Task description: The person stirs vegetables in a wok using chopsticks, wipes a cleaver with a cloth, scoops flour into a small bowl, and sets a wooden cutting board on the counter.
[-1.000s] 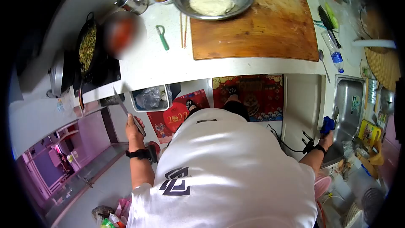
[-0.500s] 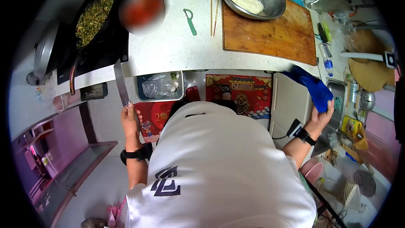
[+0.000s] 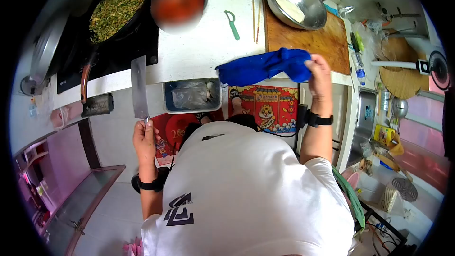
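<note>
My left hand (image 3: 146, 137) is closed round the handle of a cleaver (image 3: 140, 87), whose broad metal blade points up toward the stove edge. A blue cloth (image 3: 265, 68) hangs stretched out sideways from my right hand (image 3: 320, 73), which pinches its right end. The cloth is over the counter's front edge, in front of the wooden board (image 3: 308, 42). On that board stands a steel bowl (image 3: 310, 12) with dough (image 3: 290, 9) in it. A green peeler (image 3: 232, 26) and chopsticks (image 3: 258, 21) lie on the counter left of the board.
At the left, a wok (image 3: 118, 12) of chopped food sits on the black stove (image 3: 123, 59), beside a blurred red bowl (image 3: 177, 5). A bin (image 3: 193, 109) is below the counter edge. The sink (image 3: 362, 118), a bottle (image 3: 360, 66) and a fan (image 3: 439, 70) are at the right.
My right hand has swung from the sink up and leftward, bringing the blue cloth over the counter edge, spread out. My left hand still holds the cleaver, now more upright. The view has shifted.
</note>
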Tool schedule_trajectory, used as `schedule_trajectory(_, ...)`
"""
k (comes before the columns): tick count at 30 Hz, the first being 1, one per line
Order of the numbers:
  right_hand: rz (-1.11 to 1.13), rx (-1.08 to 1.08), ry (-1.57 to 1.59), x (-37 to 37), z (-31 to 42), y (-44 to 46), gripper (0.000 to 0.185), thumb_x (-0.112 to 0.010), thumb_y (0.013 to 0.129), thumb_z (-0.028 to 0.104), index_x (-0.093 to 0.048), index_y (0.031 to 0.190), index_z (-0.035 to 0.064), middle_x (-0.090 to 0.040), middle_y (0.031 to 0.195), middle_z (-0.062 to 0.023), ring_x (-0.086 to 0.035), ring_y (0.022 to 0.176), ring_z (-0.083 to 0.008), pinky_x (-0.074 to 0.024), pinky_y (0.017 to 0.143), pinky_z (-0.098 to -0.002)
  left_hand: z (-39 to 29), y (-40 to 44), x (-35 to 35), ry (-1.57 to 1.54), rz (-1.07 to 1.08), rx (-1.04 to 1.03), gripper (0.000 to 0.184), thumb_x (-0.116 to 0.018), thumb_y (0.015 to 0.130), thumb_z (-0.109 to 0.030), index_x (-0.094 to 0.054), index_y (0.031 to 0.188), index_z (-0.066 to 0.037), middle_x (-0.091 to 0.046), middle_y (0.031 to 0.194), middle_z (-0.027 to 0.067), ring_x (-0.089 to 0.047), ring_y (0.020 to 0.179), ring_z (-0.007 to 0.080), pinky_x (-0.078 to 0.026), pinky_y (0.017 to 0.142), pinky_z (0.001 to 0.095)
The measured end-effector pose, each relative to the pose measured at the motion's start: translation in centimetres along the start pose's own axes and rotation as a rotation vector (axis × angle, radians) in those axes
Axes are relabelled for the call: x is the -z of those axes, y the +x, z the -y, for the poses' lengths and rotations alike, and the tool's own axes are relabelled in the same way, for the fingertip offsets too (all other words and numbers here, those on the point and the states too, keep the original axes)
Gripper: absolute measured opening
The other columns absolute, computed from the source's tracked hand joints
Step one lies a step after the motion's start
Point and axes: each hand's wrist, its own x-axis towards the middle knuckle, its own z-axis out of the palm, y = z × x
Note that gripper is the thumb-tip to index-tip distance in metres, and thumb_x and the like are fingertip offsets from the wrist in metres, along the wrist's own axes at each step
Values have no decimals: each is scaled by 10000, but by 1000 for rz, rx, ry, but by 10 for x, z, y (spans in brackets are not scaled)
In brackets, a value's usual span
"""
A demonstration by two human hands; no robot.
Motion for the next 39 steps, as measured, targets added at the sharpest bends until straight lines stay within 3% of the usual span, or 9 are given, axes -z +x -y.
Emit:
schedule_trajectory(3, 8, -26, -550, -18, -68, 14, 222, -721, 837, 135, -646, 1008, 17, -665, 856, -31, -645, 812, -161, -505, 746, -288, -6, -7, 1, -9, -23, 5, 221, -576, 988, -264, -524, 894, -71, -559, 672, -6, -501, 517, 51, -412, 468, 202)
schedule_trajectory(5, 87, 232, -1000, -37, -105, 16, 429, -763, 804, 240, -628, 1133, -1, -666, 1029, -164, -636, 927, -304, -506, 852, -389, -13, -12, -2, -21, -39, 15, 211, -579, 986, -257, -526, 903, -70, -560, 671, -6, -502, 518, 50, -413, 468, 201)
schedule_trajectory(7, 114, 230, -1217, -69, -125, 8, 700, -812, 727, 336, -550, 1290, 14, -531, 1278, -286, -535, 1098, -432, -448, 975, -461, -13, -16, -1, -34, -63, 27, 202, -583, 984, -250, -529, 911, -69, -560, 669, -7, -504, 519, 49, -415, 468, 200)
schedule_trajectory(10, 176, 69, -1398, -115, -129, -2, 920, -842, 663, 393, -431, 1409, 47, -354, 1432, -329, -421, 1199, -503, -409, 1027, -477, -4, -16, 1, -17, -40, -18, 185, -591, 979, -227, -530, 919, -63, -557, 657, -7, -502, 520, 52, -416, 467, 199)
schedule_trajectory(15, 431, 351, -1319, -175, -144, -1, 667, -714, 671, 72, -523, 1310, 69, -452, 1313, -273, -480, 1083, -433, -461, 932, -463, -8, -26, -4, 45, -59, 7, 191, -600, 973, -209, -526, 908, -46, -566, 676, 3, -508, 539, 55, -430, 484, 201)
schedule_trajectory(20, 780, 550, -1040, -210, -160, -2, 447, -623, 694, -14, -652, 1128, 87, -502, 1272, -232, -488, 1111, -419, -463, 942, -447, -5, -32, -10, 5, -87, 41, 174, -608, 967, -189, -540, 907, -40, -563, 692, 4, -522, 561, 63, -460, 500, 213)
schedule_trajectory(23, 711, 694, -754, -224, -172, 24, 429, -595, 649, -85, -681, 1038, 72, -545, 1215, -193, -494, 1105, -409, -450, 971, -446, -7, -36, -13, -1, -108, 63, 185, -612, 966, -197, -533, 889, -48, -556, 675, 3, -513, 556, 58, -442, 487, 208)
schedule_trajectory(29, 305, 556, -800, -256, -175, 125, 462, -599, 663, -72, -684, 1089, 85, -584, 1193, -199, -523, 1089, -400, -455, 950, -430, -4, -46, -17, 92, -181, 16, 219, -639, 949, -204, -531, 860, -34, -552, 619, -1, -493, 514, 62, -406, 460, 230)
schedule_trajectory(39, 894, 751, -725, -304, -190, 61, 324, -581, 716, -53, -722, 956, 112, -621, 1158, -94, -529, 1043, -333, -442, 951, -406, 9, -51, -18, 273, -205, 7, 239, -656, 933, -216, -545, 890, -9, -563, 630, 34, -517, 522, 95, -425, 473, 273)
